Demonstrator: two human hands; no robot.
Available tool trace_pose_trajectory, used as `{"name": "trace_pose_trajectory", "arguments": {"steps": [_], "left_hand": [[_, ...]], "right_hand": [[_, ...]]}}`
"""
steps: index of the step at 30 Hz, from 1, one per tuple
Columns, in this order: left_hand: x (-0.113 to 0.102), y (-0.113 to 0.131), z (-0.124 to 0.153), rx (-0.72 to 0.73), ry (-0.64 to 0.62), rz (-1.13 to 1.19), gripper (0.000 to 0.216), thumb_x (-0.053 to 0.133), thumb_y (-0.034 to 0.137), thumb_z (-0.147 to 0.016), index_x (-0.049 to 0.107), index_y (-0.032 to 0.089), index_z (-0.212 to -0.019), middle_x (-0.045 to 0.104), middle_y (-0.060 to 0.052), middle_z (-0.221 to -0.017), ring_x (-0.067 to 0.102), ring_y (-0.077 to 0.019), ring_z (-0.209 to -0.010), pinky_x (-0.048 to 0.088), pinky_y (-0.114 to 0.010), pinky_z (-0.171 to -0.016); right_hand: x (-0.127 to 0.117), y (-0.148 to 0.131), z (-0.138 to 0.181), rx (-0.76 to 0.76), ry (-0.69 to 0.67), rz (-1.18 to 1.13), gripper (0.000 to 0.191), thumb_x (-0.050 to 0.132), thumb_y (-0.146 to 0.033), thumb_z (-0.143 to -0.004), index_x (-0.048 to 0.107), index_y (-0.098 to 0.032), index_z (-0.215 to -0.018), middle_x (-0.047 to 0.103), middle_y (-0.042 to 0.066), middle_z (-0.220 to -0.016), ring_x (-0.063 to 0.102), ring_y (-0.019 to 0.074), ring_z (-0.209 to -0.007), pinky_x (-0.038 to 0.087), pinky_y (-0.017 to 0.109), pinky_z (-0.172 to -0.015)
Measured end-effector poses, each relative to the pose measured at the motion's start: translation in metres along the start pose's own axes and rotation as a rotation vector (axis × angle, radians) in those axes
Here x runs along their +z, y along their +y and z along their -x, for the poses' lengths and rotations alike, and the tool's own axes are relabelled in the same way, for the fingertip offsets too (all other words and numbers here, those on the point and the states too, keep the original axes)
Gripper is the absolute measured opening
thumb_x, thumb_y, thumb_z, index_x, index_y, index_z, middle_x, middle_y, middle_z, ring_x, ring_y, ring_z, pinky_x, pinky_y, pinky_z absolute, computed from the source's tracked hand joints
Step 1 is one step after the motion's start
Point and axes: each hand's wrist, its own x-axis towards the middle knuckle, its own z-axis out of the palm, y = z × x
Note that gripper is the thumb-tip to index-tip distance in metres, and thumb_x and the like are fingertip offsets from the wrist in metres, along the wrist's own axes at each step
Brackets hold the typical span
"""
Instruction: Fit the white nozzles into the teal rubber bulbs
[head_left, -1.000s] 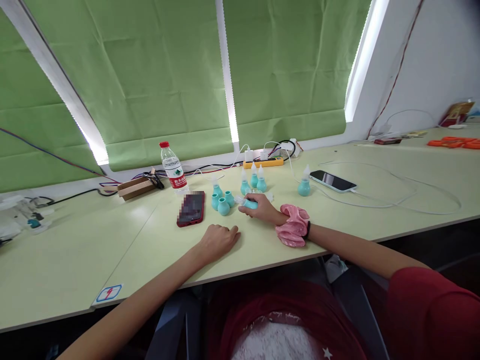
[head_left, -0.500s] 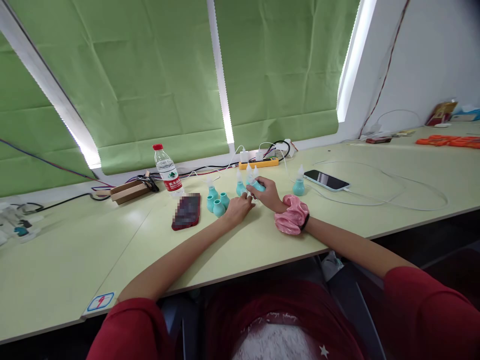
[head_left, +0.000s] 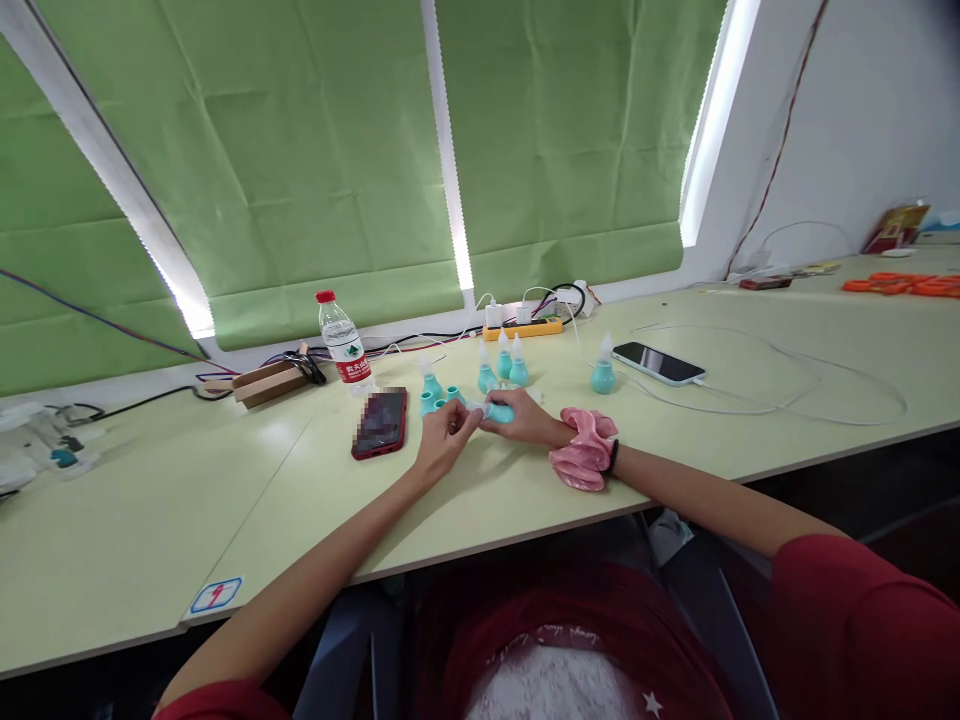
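Note:
In my right hand point(head_left: 525, 418) is a teal nasal aspirator bulb point(head_left: 499, 412), lying sideways with its narrow end toward the left. Fingertips of my left hand point(head_left: 441, 437) pinch the clear tip point(head_left: 474, 407) at that end. Whether the tip is fully seated in the bulb, I cannot tell. Just behind my hands stand several upright aspirators with clear tips point(head_left: 518, 372). Another upright aspirator point(head_left: 602, 376) is off to the right. Beyond my left hand are several teal bulbs without tips point(head_left: 454, 393), partly hidden by it, and an aspirator point(head_left: 431, 385) behind them.
A dark red-cased phone point(head_left: 380, 424) lies left of the bulbs, near a water bottle point(head_left: 349, 352). Toward the back are a yellow power strip point(head_left: 523, 329) and a cardboard tray point(head_left: 271, 383). On the right, a charging phone point(head_left: 660, 364) trails a white cable.
My left hand has drawn back and left from the table, and its fingers now pinch the clear tip. My right hand has come down and nearer with the bulb, uncovering the aspirators behind.

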Motion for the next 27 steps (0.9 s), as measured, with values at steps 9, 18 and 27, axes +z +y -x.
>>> {"name": "trace_pose_trajectory", "arguments": {"steps": [9, 18, 27], "left_hand": [[-0.002, 0.004, -0.005, 0.140, -0.101, -0.288, 0.043, 0.026, 0.041, -0.082, 0.042, 0.016, -0.051, 0.040, 0.001, -0.046, 0.034, -0.0093, -0.046, 0.022, -0.022, -0.047], [-0.002, 0.000, -0.005, 0.149, -0.119, -0.197, 0.043, 0.030, 0.032, -0.078, 0.027, 0.017, -0.038, 0.024, 0.004, -0.036, 0.021, -0.0063, -0.037, 0.018, -0.023, -0.044], [-0.010, 0.004, -0.014, -0.096, -0.190, 0.208, 0.041, 0.041, 0.039, -0.071, 0.029, 0.017, -0.038, 0.028, 0.004, -0.034, 0.027, -0.0054, -0.035, 0.020, -0.020, -0.037]], "right_hand": [[0.008, -0.012, 0.007, 0.071, -0.290, -0.200, 0.019, 0.054, -0.029, -0.067, 0.055, -0.012, -0.075, 0.054, -0.001, -0.061, 0.049, 0.0096, -0.055, 0.039, 0.021, -0.054], [0.007, -0.014, 0.003, 0.168, -0.543, -0.480, 0.017, 0.053, -0.030, -0.068, 0.050, -0.013, -0.066, 0.050, -0.004, -0.048, 0.044, 0.0062, -0.041, 0.036, 0.018, -0.043], [0.008, -0.027, 0.004, 0.172, -0.436, -0.458, 0.028, 0.051, -0.041, -0.070, 0.050, -0.014, -0.061, 0.049, -0.002, -0.051, 0.047, 0.0084, -0.047, 0.038, 0.019, -0.046]]}}
